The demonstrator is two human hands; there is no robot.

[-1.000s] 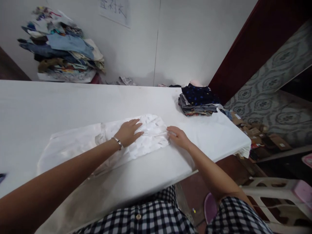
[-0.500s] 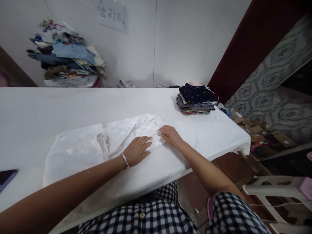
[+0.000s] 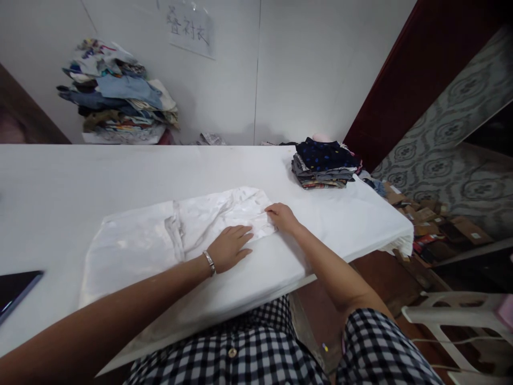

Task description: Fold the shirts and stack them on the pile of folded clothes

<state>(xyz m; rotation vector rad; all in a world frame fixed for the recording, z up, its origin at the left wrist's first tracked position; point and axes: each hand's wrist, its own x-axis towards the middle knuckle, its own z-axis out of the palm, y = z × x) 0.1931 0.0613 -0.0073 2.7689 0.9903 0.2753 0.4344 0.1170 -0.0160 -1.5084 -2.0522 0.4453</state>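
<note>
A thin white shirt (image 3: pixel 132 238) lies lengthwise on the white-covered table, partly folded over itself, with creases in its right half. My left hand (image 3: pixel 231 248), wearing a silver bracelet at the wrist, rests flat on the lower edge of the fabric with its fingers stretched out. At the shirt's right end, my right hand (image 3: pixel 281 217) pinches the edge of the cloth between thumb and fingers. My left forearm covers part of the shirt's near side.
On the table's right stands a stack of folded clothes (image 3: pixel 324 163), a dark spotted one on top. A tall clothes pile (image 3: pixel 124 99) rises beyond the far edge at left. A dark flat device (image 3: pixel 18 289) lies at the near left. A white plastic stool (image 3: pixel 460 315) stands right of the table.
My right hand's fingers have drawn together on the shirt's right edge. My left hand stays flat in nearly the same place. The camera view has shifted slightly.
</note>
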